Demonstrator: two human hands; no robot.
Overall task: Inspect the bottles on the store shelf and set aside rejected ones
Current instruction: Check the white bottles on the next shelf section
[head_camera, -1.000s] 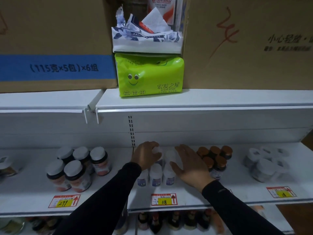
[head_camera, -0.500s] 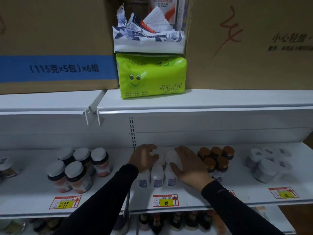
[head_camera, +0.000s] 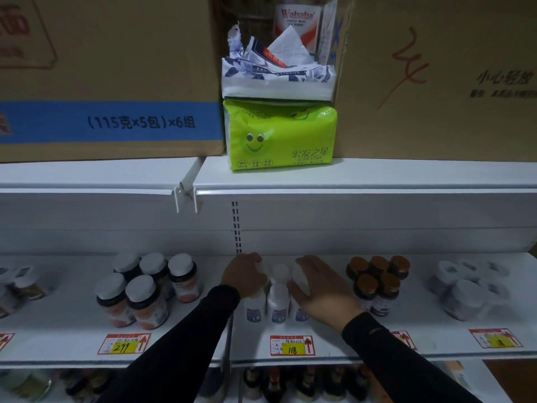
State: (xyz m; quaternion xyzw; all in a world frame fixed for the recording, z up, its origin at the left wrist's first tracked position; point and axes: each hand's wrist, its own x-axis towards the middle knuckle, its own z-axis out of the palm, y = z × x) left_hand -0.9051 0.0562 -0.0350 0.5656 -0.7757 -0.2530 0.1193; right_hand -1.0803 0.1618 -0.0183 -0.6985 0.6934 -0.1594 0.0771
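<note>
My left hand (head_camera: 242, 274) curls over one white bottle (head_camera: 279, 295) group on the shelf (head_camera: 334, 341), my right hand (head_camera: 319, 289) rests spread beside it, so a careless pull may topple the close neighbours.

Small white plastic bottles with white caps and blue-marked labels (head_camera: 278, 298) stand upright in a tight cluster at mid-shelf on the white metal store shelf (head_camera: 319, 330), directly behind the yellow "118" tag; front row of three visible, labels facing forward; middle bottle fully exposed, cap to base; left bottle partly covered by the left hand (head_camera: 244, 276), fingers curled over its top; right bottle partly covered by the right hand (head_camera: 321, 289), fingers spread against its side; rear row blurred, count cannot be told; all bottles capped.
</note>
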